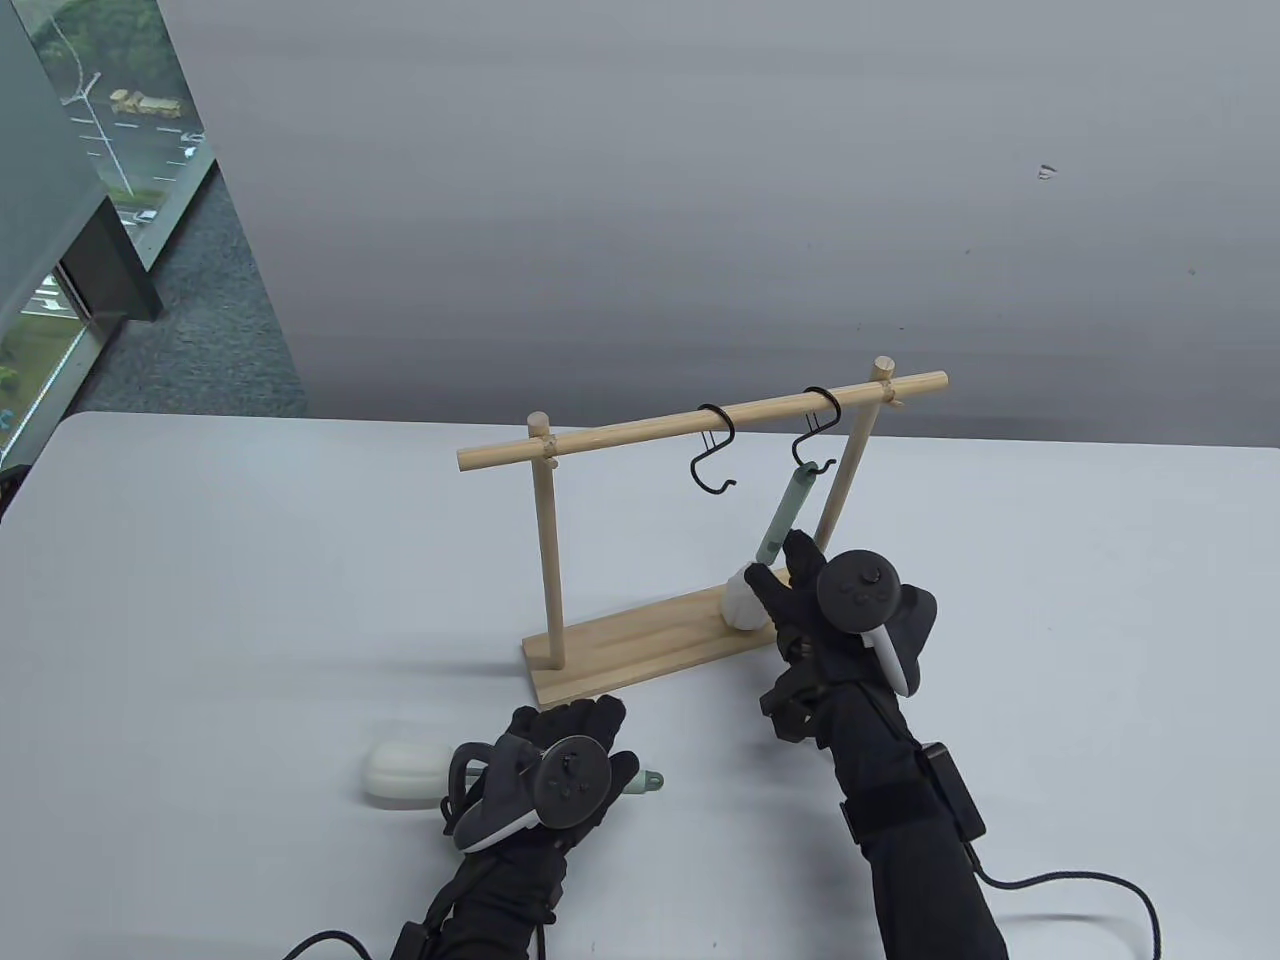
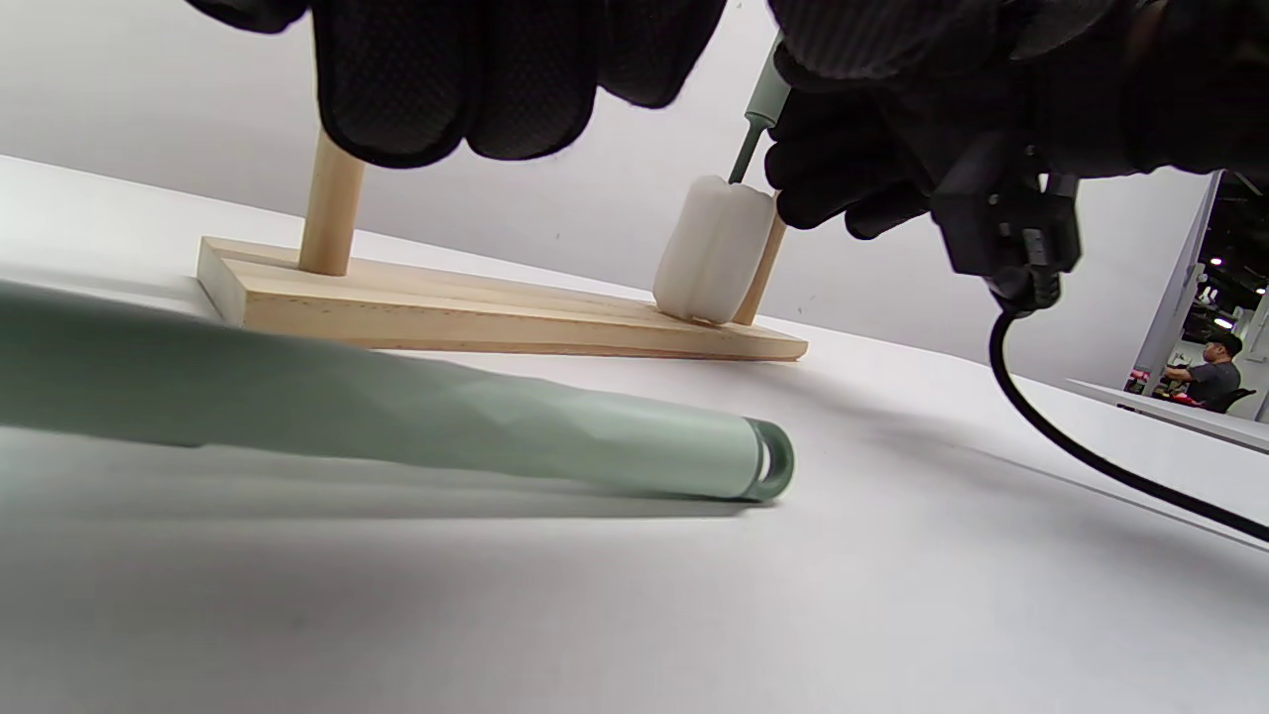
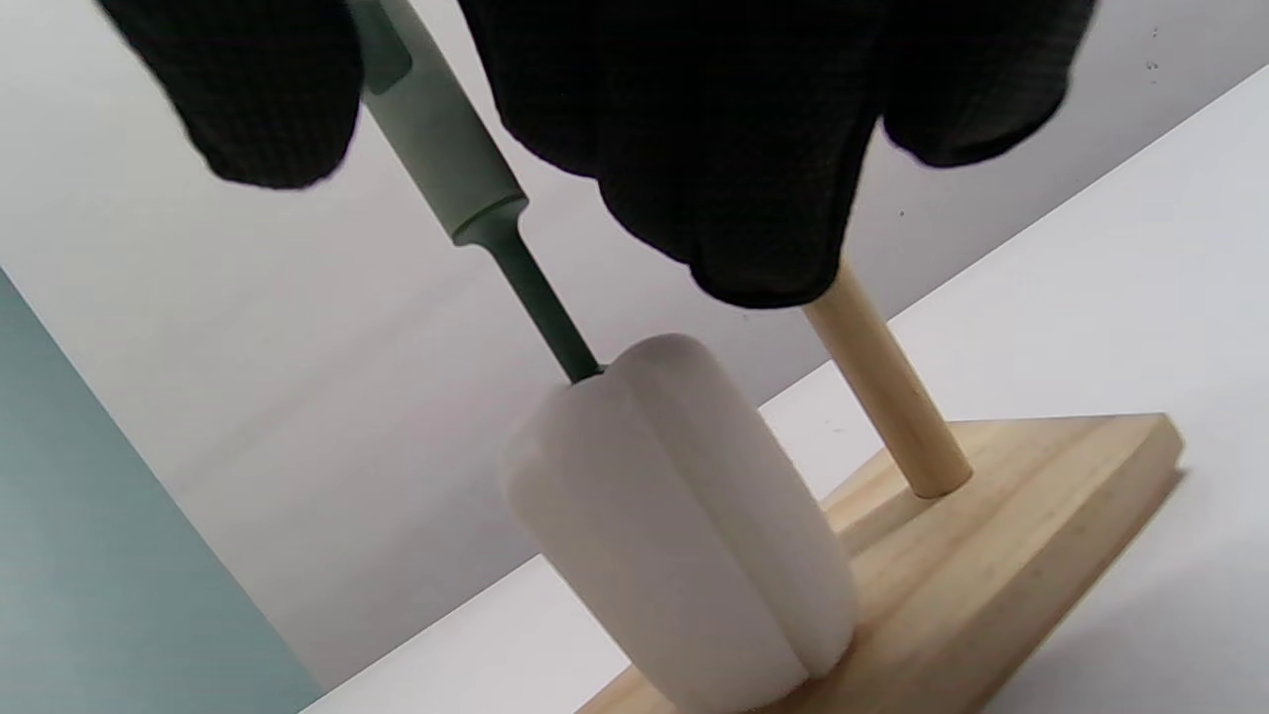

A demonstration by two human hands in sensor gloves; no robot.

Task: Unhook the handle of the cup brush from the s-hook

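A cup brush with a green handle (image 1: pixel 785 510) and a white sponge head (image 1: pixel 742 603) hangs by its top loop from the right black S-hook (image 1: pixel 815 430) on a wooden rack (image 1: pixel 640 432). The head rests near the rack's base. My right hand (image 1: pixel 782 565) grips the lower handle just above the sponge. In the right wrist view the handle (image 3: pixel 446 159) runs between thumb and fingers above the sponge (image 3: pixel 684 516). My left hand (image 1: pixel 575 735) lies open over a second brush (image 1: pixel 400 772) flat on the table. That brush's handle (image 2: pixel 397 416) lies free below the fingers (image 2: pixel 446 79).
A second black S-hook (image 1: pixel 715 450) hangs empty on the bar, left of the loaded one. The rack's wooden base (image 1: pixel 620 655) and two posts stand between my hands. The right glove's cable (image 1: pixel 1090 885) trails over the table at the front right.
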